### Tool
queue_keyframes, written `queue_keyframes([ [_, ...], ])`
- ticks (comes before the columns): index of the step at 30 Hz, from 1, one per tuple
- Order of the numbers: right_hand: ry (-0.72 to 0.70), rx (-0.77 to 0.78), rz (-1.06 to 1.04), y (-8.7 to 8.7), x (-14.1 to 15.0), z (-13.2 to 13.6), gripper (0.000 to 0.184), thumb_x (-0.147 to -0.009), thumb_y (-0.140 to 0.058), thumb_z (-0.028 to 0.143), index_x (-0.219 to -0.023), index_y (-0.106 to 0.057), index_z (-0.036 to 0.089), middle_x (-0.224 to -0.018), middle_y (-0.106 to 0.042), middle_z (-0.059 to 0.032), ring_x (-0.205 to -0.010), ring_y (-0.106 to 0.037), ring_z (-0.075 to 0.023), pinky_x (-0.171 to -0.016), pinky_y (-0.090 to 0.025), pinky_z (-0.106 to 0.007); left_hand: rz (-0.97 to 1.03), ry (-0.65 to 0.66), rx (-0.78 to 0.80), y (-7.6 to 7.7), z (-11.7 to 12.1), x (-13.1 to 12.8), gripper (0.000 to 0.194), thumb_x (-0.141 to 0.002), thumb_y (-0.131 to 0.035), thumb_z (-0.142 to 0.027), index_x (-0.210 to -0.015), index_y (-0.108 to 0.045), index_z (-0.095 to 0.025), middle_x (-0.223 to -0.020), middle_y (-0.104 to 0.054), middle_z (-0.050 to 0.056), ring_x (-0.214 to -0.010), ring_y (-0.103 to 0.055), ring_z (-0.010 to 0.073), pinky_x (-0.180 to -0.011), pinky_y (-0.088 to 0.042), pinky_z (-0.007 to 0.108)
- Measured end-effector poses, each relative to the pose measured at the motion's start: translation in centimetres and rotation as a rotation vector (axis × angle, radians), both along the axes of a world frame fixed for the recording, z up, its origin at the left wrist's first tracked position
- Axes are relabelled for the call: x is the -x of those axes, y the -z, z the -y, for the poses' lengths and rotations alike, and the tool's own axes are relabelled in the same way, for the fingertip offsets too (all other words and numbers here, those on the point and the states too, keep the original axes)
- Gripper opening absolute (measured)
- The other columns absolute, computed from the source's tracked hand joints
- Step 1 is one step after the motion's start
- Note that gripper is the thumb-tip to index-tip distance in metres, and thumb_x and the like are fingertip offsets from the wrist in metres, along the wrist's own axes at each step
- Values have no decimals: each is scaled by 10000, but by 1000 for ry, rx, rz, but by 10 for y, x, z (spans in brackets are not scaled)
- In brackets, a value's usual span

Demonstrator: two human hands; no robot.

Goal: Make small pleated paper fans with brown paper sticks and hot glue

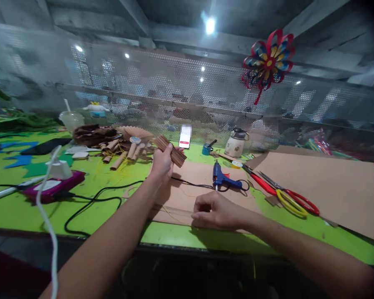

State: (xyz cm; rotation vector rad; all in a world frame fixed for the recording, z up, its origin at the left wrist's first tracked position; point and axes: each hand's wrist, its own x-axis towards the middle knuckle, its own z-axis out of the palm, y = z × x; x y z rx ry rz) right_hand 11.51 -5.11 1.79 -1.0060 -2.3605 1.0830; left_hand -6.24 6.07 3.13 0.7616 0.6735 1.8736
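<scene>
My left hand (162,162) is closed around a folded, pleated piece of brown paper (177,157), raised above the table. Low over the near part of a brown cardboard sheet (187,193), my right hand (216,209) has its fingers curled with thumb and fingertips together; whatever may be between them is too small to make out. A thin yellow strand (170,212) lies on the sheet to the left of those fingertips. Just beyond my right hand rests a blue glue gun (220,176), its nozzle pointing away from me.
Scissors with red and yellow handles (291,202) lie right, beside large brown paper sheets (324,174). Pleated fans (135,133) and paper rolls (118,160) are piled left. A purple power strip (57,187) trails cables. A phone (184,139), blue cup (207,149) and bottle (234,143) stand behind.
</scene>
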Motion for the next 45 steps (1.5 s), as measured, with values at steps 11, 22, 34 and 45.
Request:
queue_keyframes([
  [11, -39, -134, -123, 13, 31, -2, 38, -860, -560, 183, -852, -587, 157, -701, -535, 25, -622, -470, -109, -576, -359, -214, 60, 45, -40, -6, -1, 6, 109, -907, -497, -106, -806, -496, -147, -616, -655, 0, -585, -682, 140, -777, -581, 404],
  [22, 135, -337, 117, 31, 96, -20, 164, -734, -651, 123, -628, -533, 163, -791, -585, -54, -713, -504, -163, -608, -324, -274, 58, 30, -29, -3, -5, 8, 114, -884, -544, -120, -784, -499, -150, -602, -645, -6, -603, -693, 152, -763, -580, 386],
  [34, 217, 130, -841, -72, -41, 12, 140, -854, -660, 283, -756, -603, 200, -616, -609, 8, -610, -564, -119, -589, -448, -264, 21, 227, 82, 4, 1, 1, 87, -916, -516, -126, -831, -527, -143, -626, -648, 17, -597, -672, 152, -695, -589, 358],
  [45, 759, -266, -721, -115, -17, -91, 159, -807, -593, 130, -673, -525, 184, -561, -651, -9, -342, -357, -53, -389, -277, -229, -205, 739, 302, 28, 30, -38, 83, -888, -550, -106, -811, -542, -136, -627, -655, 72, -597, -687, 211, -605, -594, 393],
])
